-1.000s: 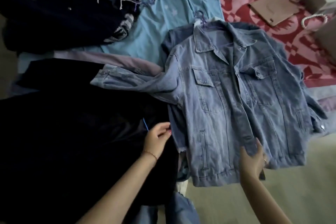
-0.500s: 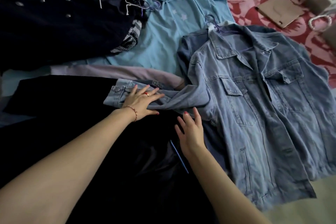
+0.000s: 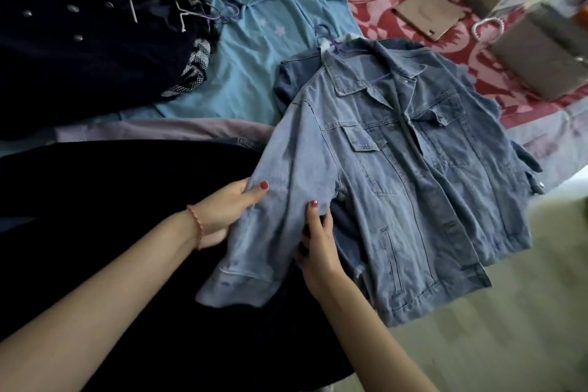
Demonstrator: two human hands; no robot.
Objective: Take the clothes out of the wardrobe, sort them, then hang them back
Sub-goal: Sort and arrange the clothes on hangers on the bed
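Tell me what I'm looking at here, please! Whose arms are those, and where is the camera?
The camera sits on a person's head and looks down, so you see their own two arms. No robot here. Clothes lie spread on a bed: a light blue shirt, a dark coat with metal buttons, a black garment, and a denim jacket on a purple hanger. The left hand and the right hand both hold the jacket's sleeve.

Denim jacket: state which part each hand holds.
Both hold the denim jacket by its sleeve: left hand at the outer edge, right hand near the armpit.
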